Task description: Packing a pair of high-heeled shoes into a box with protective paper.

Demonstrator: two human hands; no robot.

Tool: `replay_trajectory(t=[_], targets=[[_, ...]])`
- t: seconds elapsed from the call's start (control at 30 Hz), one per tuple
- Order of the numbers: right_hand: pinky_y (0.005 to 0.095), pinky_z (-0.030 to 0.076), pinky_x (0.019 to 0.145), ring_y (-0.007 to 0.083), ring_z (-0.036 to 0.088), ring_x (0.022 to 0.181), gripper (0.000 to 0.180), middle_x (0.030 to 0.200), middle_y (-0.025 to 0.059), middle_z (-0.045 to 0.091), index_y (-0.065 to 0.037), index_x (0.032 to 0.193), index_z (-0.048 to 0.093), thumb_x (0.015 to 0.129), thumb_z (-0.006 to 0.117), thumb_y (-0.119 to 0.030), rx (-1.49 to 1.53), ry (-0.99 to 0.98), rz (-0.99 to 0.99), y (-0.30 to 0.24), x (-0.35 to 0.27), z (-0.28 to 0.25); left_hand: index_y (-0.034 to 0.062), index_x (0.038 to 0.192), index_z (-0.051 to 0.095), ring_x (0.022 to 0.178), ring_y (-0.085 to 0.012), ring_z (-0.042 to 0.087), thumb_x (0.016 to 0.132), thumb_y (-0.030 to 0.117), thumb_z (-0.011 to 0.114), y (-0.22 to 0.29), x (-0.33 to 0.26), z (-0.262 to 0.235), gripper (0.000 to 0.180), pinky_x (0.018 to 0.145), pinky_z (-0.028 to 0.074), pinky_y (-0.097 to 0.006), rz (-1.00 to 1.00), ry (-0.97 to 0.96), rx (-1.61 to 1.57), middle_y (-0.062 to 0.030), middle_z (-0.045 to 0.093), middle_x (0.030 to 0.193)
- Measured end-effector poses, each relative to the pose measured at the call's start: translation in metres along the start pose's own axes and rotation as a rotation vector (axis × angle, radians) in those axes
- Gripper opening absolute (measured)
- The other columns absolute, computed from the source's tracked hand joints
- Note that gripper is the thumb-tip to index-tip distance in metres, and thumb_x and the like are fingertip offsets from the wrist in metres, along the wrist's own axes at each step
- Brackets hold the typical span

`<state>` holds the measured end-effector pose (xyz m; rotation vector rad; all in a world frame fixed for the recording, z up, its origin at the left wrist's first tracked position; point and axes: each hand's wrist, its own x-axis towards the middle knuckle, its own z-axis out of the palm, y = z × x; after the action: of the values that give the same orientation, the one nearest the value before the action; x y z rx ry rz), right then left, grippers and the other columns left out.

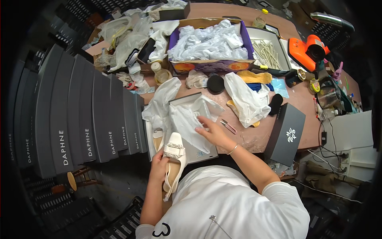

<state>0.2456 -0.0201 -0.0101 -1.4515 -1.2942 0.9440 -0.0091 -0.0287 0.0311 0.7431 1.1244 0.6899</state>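
Observation:
My left hand (160, 162) grips a cream slingback shoe (174, 156) with a jewelled band across its toe, held at the table's near edge. A second cream shoe (158, 137) lies beside it in an open white shoe box (187, 101). My right hand (213, 131) rests flat on the white tissue paper (188, 121) inside that box, fingers spread, holding nothing.
A stack of dark grey shoe boxes (83, 119) stands on the left. A dark box lid (287, 133) lies at the right edge. A purple carton of crumpled tissue (209, 42), an orange tool (306, 51), small scissors (227, 126) and plastic bags crowd the brown table (302, 99).

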Motion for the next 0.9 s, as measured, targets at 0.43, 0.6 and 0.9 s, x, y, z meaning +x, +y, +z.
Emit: replay_trajectory(t=[0.43, 0.6, 0.9], targets=[[0.0454, 0.043, 0.086, 0.0353, 0.052, 0.105, 0.036, 0.114, 0.0129, 0.055, -0.006, 0.108, 0.057, 0.075, 0.068, -0.014, -0.974, 0.095, 0.184, 0.139, 0.012, -0.108, -0.0045, 0.117, 0.054, 0.062, -0.0210, 0.054, 0.092, 0.031, 0.055, 0.001, 0.032, 0.026, 0.043, 0.048, 0.047, -0.027, -0.079, -0.661, -0.809, -0.0134, 0.053, 0.080], [0.0455, 0.043, 0.083, 0.0369, 0.055, 0.097, 0.018, 0.108, 0.0141, 0.058, -0.003, 0.087, 0.057, 0.072, 0.065, -0.009, -0.886, 0.096, 0.058, 0.133, 0.016, -0.114, -0.0064, 0.111, 0.052, 0.061, -0.0225, 0.056, 0.090, 0.033, 0.058, 0.008, 0.038, 0.046, 0.045, 0.044, 0.048, -0.028, -0.186, -0.852, -0.918, -0.0192, 0.053, 0.082], [0.0292, 0.037, 0.095, 0.0203, 0.048, 0.113, 0.012, 0.117, 0.0130, 0.052, 0.002, 0.084, 0.057, 0.076, 0.057, -0.006, 0.155, 0.056, 0.098, 0.039, 0.017, -0.111, -0.0025, 0.106, 0.051, 0.059, -0.0251, 0.059, 0.086, 0.028, 0.063, 0.004, 0.050, 0.049, 0.039, 0.044, 0.050, -0.030, -0.219, -0.769, -0.845, -0.0199, 0.057, 0.087]])
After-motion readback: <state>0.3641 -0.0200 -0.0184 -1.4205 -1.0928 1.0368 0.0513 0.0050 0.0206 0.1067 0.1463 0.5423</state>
